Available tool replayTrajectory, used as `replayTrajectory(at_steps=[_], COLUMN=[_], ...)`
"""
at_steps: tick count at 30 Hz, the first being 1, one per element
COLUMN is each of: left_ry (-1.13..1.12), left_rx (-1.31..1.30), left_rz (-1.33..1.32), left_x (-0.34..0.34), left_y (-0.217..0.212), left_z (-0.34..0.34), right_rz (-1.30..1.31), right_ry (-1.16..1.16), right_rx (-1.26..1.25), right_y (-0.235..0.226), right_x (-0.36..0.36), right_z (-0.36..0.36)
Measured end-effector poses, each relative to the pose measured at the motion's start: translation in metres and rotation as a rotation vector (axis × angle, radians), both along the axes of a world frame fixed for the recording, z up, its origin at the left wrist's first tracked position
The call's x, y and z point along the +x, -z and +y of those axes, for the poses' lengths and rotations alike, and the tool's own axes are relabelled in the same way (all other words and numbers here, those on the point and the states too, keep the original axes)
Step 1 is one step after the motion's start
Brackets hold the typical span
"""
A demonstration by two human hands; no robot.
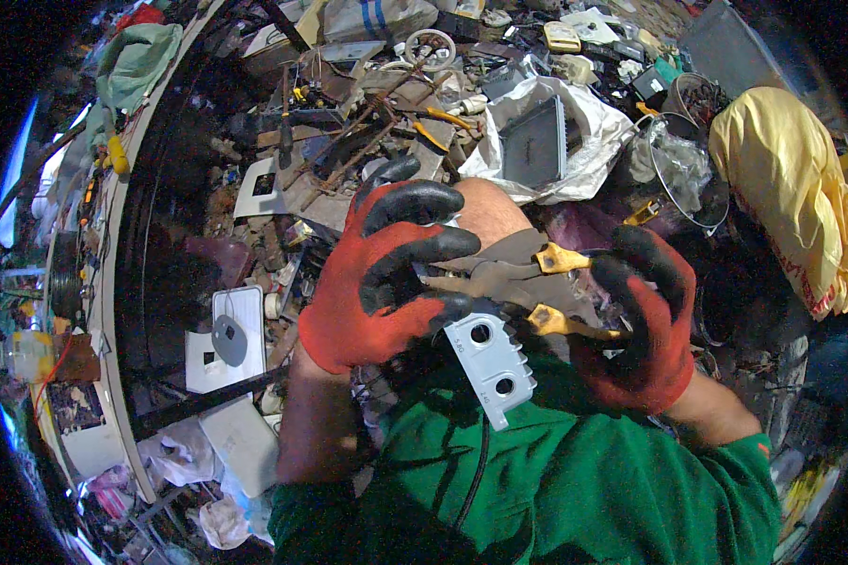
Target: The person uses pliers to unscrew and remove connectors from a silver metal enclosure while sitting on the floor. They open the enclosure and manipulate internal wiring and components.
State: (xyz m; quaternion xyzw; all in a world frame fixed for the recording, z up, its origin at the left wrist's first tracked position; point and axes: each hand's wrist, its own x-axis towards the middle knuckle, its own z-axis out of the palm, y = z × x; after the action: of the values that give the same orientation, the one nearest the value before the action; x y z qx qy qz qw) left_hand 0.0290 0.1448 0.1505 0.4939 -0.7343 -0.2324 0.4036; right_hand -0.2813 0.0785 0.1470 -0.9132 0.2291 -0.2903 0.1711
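Note:
My left hand, in a red glove with black fingertips, is closed on a light grey finned casing with two round holes in its end face and teeth along one side. The fingers hide the upper part of the casing. In my right hand, gloved alike, is a pair of pliers with yellow grips. Its handles are spread apart, and its jaws reach to the fingers of my left hand; whether they touch the casing I cannot tell. A black cable runs down my green shirt below the casing.
Beyond my knee, a white sack holds a dark grey tray. A wire-rimmed bucket and a yellow sack stand at the right. Scrap and tools, among them yellow-handled cutters, cover the ground. A pale frame edge runs along the left.

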Motion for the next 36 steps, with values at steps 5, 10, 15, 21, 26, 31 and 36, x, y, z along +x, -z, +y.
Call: replayTrajectory(at_steps=[5,10,15,21,26,31,36], left_ry=[0.007,-0.002,-0.027,-0.028,-0.061,-0.097,-0.117], left_rx=[0.007,0.023,-0.035,-0.078,-0.07,-0.14,-0.139], left_rz=[-0.001,-0.04,-0.069,-0.052,-0.049,-0.052,-0.006], left_x=[-0.001,-0.004,-0.013,-0.014,-0.013,-0.021,-0.027], left_y=[-0.001,0.005,0.005,0.005,0.007,0.01,0.018], left_z=[-0.001,-0.006,-0.012,-0.011,-0.011,-0.01,-0.006], right_rz=[0.254,0.319,0.196,0.197,0.214,0.188,0.241], right_ry=[0.159,0.233,0.196,0.173,0.128,0.095,0.067], right_rx=[0.033,-0.095,-0.141,-0.097,-0.096,-0.145,-0.142], right_y=[0.004,-0.003,0.022,0.029,0.02,0.021,0.017], right_x=[0.012,0.023,0.019,0.021,0.024,0.021,0.021], right_z=[0.012,0.014,-0.008,-0.011,-0.022,-0.031,-0.037])
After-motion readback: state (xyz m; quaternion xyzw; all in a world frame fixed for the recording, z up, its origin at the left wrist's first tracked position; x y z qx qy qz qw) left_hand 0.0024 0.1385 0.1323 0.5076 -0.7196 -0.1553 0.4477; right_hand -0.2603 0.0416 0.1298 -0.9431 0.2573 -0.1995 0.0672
